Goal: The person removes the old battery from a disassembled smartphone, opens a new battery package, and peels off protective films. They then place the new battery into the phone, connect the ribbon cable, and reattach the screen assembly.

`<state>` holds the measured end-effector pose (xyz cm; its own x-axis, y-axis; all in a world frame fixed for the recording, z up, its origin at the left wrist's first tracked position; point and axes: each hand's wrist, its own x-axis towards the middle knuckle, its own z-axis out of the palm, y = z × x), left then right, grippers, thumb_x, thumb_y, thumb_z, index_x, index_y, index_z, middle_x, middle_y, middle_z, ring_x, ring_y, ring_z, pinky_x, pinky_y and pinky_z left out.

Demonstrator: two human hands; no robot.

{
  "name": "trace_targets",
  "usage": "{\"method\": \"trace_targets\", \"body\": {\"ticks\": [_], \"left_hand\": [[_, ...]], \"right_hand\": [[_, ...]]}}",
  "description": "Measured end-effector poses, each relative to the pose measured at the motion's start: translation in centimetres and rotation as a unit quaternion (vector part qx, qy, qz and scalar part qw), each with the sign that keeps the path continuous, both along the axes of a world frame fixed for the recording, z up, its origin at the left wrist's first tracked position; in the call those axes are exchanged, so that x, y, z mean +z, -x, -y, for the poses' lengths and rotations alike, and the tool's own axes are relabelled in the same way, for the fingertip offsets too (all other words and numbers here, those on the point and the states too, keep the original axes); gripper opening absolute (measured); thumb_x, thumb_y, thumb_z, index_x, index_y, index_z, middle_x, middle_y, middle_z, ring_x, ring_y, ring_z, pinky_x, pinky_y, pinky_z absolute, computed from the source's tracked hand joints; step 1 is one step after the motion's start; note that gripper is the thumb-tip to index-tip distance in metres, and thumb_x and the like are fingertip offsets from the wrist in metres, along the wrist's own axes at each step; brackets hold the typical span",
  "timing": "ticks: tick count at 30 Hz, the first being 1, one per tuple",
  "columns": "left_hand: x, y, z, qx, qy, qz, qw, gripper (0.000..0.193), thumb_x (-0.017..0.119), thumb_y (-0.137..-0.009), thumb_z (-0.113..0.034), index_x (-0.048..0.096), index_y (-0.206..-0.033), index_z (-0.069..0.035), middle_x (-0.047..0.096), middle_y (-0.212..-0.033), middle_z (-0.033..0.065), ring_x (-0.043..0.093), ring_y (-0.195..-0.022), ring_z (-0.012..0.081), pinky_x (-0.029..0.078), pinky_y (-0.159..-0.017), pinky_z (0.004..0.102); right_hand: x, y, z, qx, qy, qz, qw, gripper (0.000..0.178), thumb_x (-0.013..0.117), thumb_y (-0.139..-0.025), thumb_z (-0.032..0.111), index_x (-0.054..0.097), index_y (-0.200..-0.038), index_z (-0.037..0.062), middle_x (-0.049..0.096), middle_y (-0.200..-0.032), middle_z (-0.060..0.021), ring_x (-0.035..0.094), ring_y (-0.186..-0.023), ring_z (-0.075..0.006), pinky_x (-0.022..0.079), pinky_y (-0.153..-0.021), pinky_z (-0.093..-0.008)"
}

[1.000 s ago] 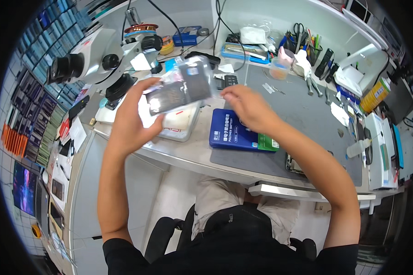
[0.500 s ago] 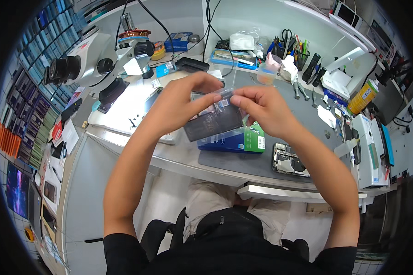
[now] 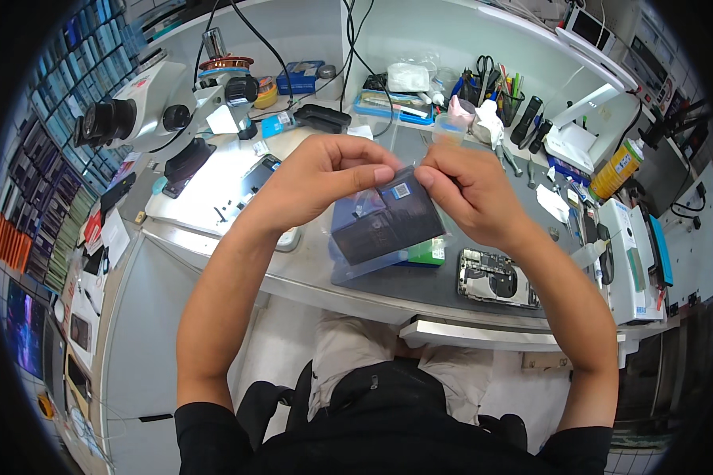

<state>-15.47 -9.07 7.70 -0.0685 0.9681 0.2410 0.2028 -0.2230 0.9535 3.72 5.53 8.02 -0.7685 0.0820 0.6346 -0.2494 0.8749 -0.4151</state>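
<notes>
Between my hands hangs a flat black phone battery (image 3: 388,229) inside a clear plastic bag (image 3: 348,273), tilted, with a small square code label near its top. My left hand (image 3: 333,174) pinches the bag's upper edge between thumb and fingers. At the upper right corner my right hand (image 3: 471,194) grips the same bag, its fingers curled in. Behind and under the battery lies a blue and green box (image 3: 429,253), mostly hidden. To the right, an opened phone (image 3: 495,279) with bare inner parts rests on the dark grey mat (image 3: 420,290).
A microscope (image 3: 150,111) stands at the left over a white lit surface. Pliers, scissors and a pen holder (image 3: 509,103) line the back. Off to the right are a yellow spray can (image 3: 615,170), a white box (image 3: 626,261) and loose tools. A drawer (image 3: 483,334) juts out in front.
The bagged battery has come slightly nearer and to the right, covering more of the box. My right fingers have curled in more tightly at its corner. The whole view has shifted slightly.
</notes>
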Motion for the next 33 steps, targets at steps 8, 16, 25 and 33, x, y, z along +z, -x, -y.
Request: {"method": "trace_targets", "body": {"ticks": [8, 16, 25, 33], "left_hand": [[0.5, -1.5, 0.3, 0.054, -0.025, -0.039, 0.997, 0.017, 0.069, -0.099, -0.016, 0.073, -0.107, -0.002, 0.072, -0.097, -0.0007, 0.063, -0.086, 0.0046, 0.052, -0.073, 0.0224], [1.3, -2.1, 0.9, 0.108, 0.023, -0.167, 0.98, 0.02, 0.071, -0.098, -0.018, 0.073, -0.104, 0.0, 0.07, -0.088, -0.0021, 0.06, -0.077, 0.0026, 0.048, -0.068, 0.0205], [1.3, -2.8, 0.9, 0.121, 0.028, -0.179, 0.976, 0.018, 0.068, -0.099, -0.017, 0.071, -0.102, 0.0, 0.065, -0.081, -0.0042, 0.055, -0.073, 0.0018, 0.044, -0.064, 0.0207], [0.4, -3.0, 0.4, 0.14, -0.007, -0.195, 0.971, 0.021, 0.064, -0.101, -0.02, 0.068, -0.096, 0.0, 0.061, -0.08, -0.0049, 0.05, -0.074, 0.0026, 0.041, -0.066, 0.0215]], "right_hand": [[-0.1, 0.1, -0.2, -0.021, -0.112, -0.047, 0.992, 0.02, 0.073, -0.089, 0.017, 0.059, -0.08, 0.0071, 0.059, -0.069, -0.0066, 0.057, -0.056, -0.0238, 0.042, -0.053, -0.0357], [3.3, -0.6, 0.7, -0.02, 0.108, 0.168, 0.98, 0.01, 0.073, -0.093, 0.008, 0.066, -0.094, 0.0012, 0.066, -0.077, -0.0028, 0.064, -0.062, -0.009, 0.046, -0.054, -0.0235], [3.7, -0.5, 1.0, 0.001, 0.259, 0.207, 0.943, 0.012, 0.071, -0.095, 0.008, 0.068, -0.092, -0.0031, 0.07, -0.076, -0.0065, 0.073, -0.068, -0.0126, 0.053, -0.056, -0.0247], [1.4, -0.2, -0.1, -0.01, 0.066, 0.137, 0.988, 0.008, 0.068, -0.097, 0.008, 0.063, -0.097, 0.0018, 0.067, -0.082, -0.0037, 0.066, -0.071, -0.0119, 0.049, -0.059, -0.027]]}}
